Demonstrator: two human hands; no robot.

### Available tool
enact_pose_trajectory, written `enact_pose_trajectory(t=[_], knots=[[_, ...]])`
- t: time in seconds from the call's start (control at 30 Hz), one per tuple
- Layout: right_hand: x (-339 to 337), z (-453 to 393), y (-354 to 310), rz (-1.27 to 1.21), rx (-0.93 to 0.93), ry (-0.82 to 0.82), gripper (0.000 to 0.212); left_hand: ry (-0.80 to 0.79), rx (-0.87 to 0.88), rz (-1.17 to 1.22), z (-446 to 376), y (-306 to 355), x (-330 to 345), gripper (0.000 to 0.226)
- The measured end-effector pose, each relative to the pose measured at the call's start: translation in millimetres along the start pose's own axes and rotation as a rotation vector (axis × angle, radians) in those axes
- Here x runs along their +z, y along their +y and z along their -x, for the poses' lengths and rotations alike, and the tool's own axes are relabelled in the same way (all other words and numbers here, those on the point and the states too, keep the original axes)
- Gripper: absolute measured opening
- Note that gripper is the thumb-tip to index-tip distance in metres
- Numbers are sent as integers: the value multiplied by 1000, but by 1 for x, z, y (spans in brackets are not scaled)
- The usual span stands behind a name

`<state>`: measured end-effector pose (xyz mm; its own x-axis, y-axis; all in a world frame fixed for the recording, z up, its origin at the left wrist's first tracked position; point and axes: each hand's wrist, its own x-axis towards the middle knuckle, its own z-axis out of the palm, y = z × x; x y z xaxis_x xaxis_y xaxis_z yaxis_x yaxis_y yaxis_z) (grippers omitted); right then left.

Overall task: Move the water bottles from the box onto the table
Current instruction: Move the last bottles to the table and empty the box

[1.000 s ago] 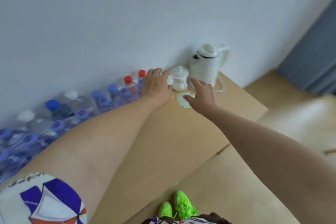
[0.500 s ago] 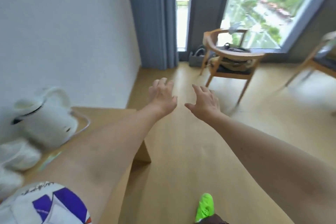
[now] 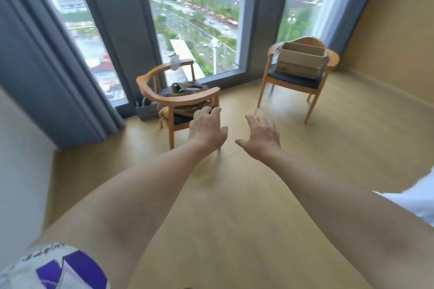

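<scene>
View has swung from the worktop to the window. Left hand point(image 3: 206, 130) and right hand point(image 3: 263, 137) remain extended, fingers apart, empty. Box point(image 3: 301, 60) rests on the right chair point(image 3: 303, 77).

brown cardboard box point(image 3: 301, 60), grey curtain point(image 3: 47, 73), purple-patterned white sleeve point(image 3: 58, 267)

Hands: two, the left hand point(image 3: 206, 128) and the right hand point(image 3: 261, 137), both bare and holding nothing, fingers loosely spread.

Wooden chairs: two, a near chair point(image 3: 178, 98) and a far chair point(image 3: 303, 77).

Cardboard box point(image 3: 300, 60): one, flaps up, on the far chair's seat.

Bags: one brownish bag point(image 3: 187, 91) on the near chair; one small grey bag point(image 3: 146, 111) on the floor beside it.

Curtains: two, a left curtain point(image 3: 47, 73) and a right curtain point(image 3: 338, 0).

Water bottles: none countable; the box's inside is hidden.
</scene>
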<state>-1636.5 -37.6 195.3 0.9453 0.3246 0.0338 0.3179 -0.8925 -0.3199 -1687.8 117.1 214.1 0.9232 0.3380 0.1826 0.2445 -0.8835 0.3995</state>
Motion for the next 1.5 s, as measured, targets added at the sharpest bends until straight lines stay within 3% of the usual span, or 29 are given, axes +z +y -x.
enact_pose_trajectory(t=[0.4, 0.7, 0.93, 1.5], knots=[[-17, -210, 69, -34, 345, 188, 77, -109, 312, 14, -267, 59, 82, 59], [-16, -346, 105, -75, 554, 169, 78, -285, 329, 136, -423, 95, 144, 63], [-8, -465, 171, -70, 585, 158, 78, -315, 377, 133, -545, 132, 210, 64], [-33, -820, 353, -119, 579, 41, 79, -335, 428, -29, -879, 256, 349, 43]])
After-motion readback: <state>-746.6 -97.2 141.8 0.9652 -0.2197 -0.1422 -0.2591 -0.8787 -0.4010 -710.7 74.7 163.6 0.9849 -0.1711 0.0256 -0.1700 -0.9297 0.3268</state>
